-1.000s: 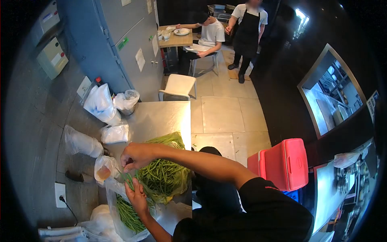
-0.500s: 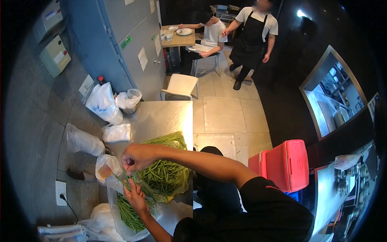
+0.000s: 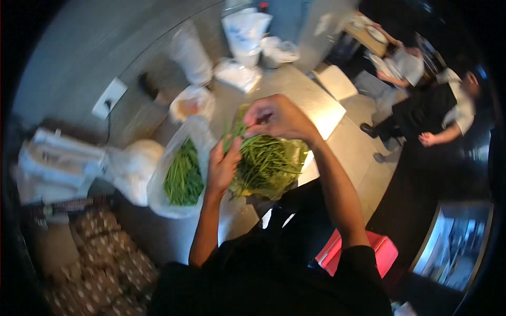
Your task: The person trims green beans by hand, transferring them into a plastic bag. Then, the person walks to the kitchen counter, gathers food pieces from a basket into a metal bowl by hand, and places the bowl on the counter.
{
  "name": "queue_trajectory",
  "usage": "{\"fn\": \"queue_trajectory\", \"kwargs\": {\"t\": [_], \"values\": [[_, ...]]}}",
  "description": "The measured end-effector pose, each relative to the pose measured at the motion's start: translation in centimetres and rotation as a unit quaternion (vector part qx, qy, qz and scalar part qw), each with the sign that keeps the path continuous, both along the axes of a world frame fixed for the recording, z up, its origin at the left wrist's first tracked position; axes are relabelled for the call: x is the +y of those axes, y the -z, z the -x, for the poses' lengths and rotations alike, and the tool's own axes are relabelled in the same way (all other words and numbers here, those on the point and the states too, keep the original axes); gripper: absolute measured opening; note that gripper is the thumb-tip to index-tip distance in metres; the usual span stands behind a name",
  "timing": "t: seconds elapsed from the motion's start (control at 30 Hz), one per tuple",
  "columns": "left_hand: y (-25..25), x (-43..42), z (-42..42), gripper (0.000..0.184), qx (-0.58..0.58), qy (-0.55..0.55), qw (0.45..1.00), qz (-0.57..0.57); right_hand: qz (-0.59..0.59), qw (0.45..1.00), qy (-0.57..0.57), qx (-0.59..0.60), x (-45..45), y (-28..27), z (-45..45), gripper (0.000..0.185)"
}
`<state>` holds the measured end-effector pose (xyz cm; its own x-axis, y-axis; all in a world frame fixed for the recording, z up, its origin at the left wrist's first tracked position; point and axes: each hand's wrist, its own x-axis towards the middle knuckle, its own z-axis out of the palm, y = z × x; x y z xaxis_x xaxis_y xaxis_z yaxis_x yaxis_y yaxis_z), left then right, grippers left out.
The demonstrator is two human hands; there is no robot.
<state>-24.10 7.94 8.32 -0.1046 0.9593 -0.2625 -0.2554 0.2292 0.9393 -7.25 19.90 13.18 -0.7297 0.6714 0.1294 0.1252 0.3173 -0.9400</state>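
Grasping green beans (image 3: 230, 141) in left hand (image 3: 223, 166), with right hand (image 3: 278, 119) curled beside them, unclear whether gripping; with bagged beans (image 3: 184, 176) left of left hand, piled beans (image 3: 266, 163) below right.

A few slim green beans (image 3: 233, 136) (blurred at the tips) poke up from the left hand (image 3: 223, 168), a tangled heap of beans (image 3: 263, 160) lies on yellowish plastic (image 3: 287, 181), and a neater bundle (image 3: 184, 174) rests inside a whitish see-through bag (image 3: 197, 129).
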Motion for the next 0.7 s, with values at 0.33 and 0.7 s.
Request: {"fn": "queue_trajectory", "kwargs": {"t": [0.33, 0.7], "values": [[-0.6, 0.5, 0.1, 0.031, -0.011, 0.032, 0.999, -0.039, -0.049, 0.995, -0.031, -0.079, -0.3, -0.8, 0.7, 0.020], [1.2, 1.3, 0.3, 0.036, 0.113, 0.008, 0.992, -0.048, -0.137, 0.977, -0.028, -0.162, -0.4, -0.9, 1.2, 0.022]]}}
